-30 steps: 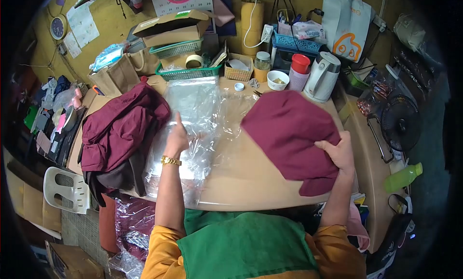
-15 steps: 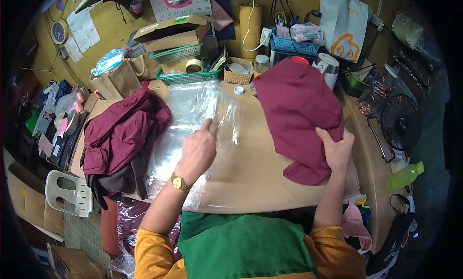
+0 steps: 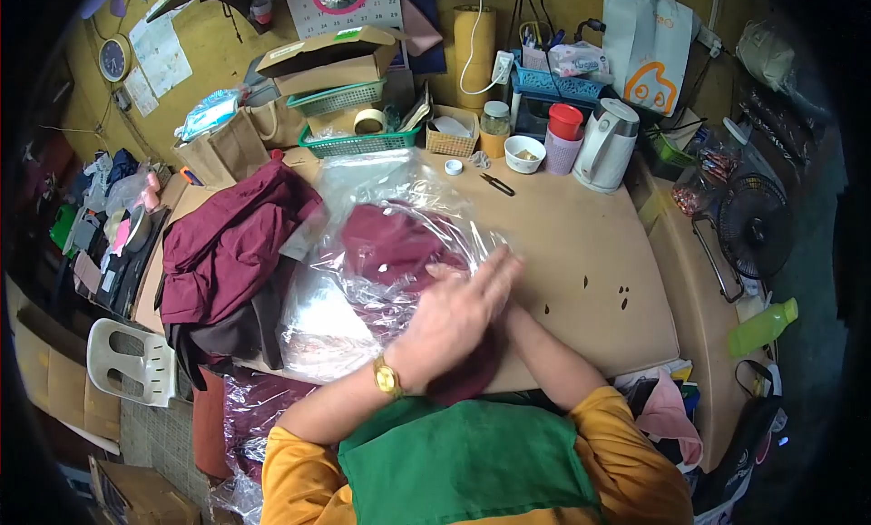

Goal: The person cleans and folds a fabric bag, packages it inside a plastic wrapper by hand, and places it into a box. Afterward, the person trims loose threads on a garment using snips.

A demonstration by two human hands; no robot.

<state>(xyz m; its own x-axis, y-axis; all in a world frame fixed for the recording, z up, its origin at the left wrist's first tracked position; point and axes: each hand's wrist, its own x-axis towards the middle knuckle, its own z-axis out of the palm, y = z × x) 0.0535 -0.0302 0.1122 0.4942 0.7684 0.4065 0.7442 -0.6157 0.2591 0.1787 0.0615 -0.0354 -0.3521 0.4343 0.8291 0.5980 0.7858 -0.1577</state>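
Counter (image 3: 590, 244) carries clear plastic (image 3: 363, 174) left of centre, maroon garment pile (image 3: 222, 244) beside it. Maroon cloth (image 3: 390, 244) sits mid-counter under the plastic, one end sticking out at the near edge. Right forearm (image 3: 551, 357) angles in and passes behind the left hand (image 3: 467, 303); right hand hidden, can't tell its grip. Left hand back-up, slightly blurred, fingers extended, thumb apart. Gold watch (image 3: 386, 378) on that wrist.

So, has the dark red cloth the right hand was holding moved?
Yes. The dark red cloth went left, away from the kettle. Before, it was right of the small white cap; now most of what shows is left of that cap.
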